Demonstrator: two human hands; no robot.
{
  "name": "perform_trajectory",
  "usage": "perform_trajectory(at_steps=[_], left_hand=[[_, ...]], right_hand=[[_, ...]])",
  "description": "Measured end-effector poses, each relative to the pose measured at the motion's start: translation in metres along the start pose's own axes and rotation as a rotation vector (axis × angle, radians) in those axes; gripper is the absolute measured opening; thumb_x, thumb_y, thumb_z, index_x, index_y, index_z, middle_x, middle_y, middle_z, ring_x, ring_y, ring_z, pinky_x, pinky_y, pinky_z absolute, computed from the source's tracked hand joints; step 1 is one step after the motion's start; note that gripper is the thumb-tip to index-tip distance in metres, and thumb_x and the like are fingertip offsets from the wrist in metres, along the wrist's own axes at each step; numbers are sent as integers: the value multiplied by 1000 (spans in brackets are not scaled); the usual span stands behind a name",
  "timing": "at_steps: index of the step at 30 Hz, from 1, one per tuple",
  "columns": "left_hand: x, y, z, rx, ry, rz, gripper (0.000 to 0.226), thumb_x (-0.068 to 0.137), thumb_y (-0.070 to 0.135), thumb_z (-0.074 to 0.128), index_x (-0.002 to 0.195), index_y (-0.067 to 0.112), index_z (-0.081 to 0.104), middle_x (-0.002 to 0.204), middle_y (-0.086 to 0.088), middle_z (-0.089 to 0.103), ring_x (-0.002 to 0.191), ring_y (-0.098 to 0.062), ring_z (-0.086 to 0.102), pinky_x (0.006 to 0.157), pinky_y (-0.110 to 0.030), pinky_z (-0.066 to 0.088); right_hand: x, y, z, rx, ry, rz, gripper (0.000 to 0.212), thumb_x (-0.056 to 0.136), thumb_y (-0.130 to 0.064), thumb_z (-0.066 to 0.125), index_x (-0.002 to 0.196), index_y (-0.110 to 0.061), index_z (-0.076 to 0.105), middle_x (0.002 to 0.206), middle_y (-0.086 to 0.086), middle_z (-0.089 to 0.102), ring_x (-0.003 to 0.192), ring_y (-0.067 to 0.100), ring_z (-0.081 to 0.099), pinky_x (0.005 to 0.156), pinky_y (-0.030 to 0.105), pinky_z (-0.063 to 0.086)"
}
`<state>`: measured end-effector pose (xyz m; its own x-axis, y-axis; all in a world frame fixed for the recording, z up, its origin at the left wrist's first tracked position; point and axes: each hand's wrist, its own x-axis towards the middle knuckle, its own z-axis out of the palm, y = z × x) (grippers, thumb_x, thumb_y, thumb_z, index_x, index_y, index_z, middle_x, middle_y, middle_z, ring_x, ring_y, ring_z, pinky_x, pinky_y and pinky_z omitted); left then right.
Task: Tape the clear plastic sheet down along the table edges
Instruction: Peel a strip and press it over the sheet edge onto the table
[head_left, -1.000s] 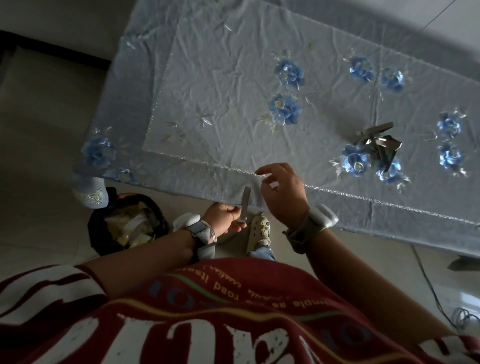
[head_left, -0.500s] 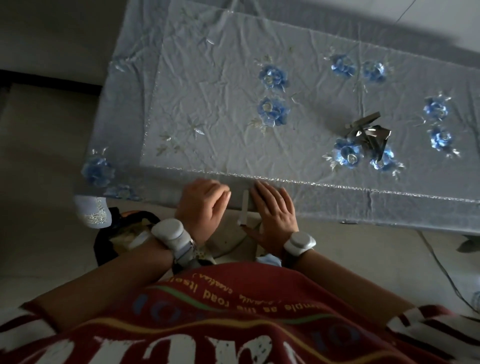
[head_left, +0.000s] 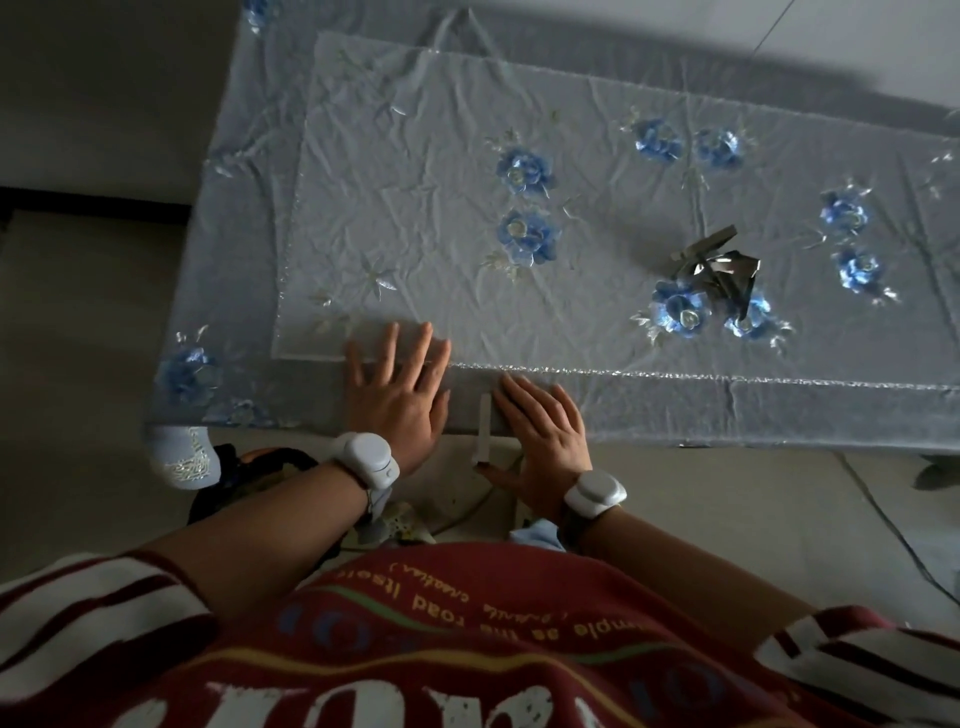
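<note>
while left hand (head_left: 397, 397) and right hand (head_left: 545, 441) press flat, tape strip (head_left: 484, 431) between

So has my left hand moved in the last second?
Yes. The left hand rose from the lower end of the tape strip onto the table edge, and now lies flat left of the strip.

Dim, soft shadows, wide-angle warp
</note>
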<state>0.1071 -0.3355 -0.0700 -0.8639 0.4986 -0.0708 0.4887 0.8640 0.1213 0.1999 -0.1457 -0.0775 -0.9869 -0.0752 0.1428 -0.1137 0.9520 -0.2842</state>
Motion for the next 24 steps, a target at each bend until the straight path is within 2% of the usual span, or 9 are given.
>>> perform_trajectory(at_steps=[9,14,24], left_hand=[[-1,3,-3,7,28,13,54,91,42,34,142,24,30,151,-4,34,140,-36,26,105,-69,21],[-2,3,-6,2,16,13,53,92,41,33,142,23,30,151,-5,34,140,-37,26,104,-70,21],[-2,4,-13,-8,-30,20,53,91,41,33,141,23,34,151,-6,35,139,-39,28,104,-71,21]], right_hand=[[2,2,7,92,93,61,67,76,-58,64,135,-33,43,143,-13,43,135,5,33,115,35,20],[4,-2,5,94,125,76,55,79,-55,62,128,-30,53,138,-10,51,130,9,41,114,34,20],[5,-9,-5,26,105,25,54,77,-52,63,121,-20,60,132,0,57,121,21,52,107,45,34]])
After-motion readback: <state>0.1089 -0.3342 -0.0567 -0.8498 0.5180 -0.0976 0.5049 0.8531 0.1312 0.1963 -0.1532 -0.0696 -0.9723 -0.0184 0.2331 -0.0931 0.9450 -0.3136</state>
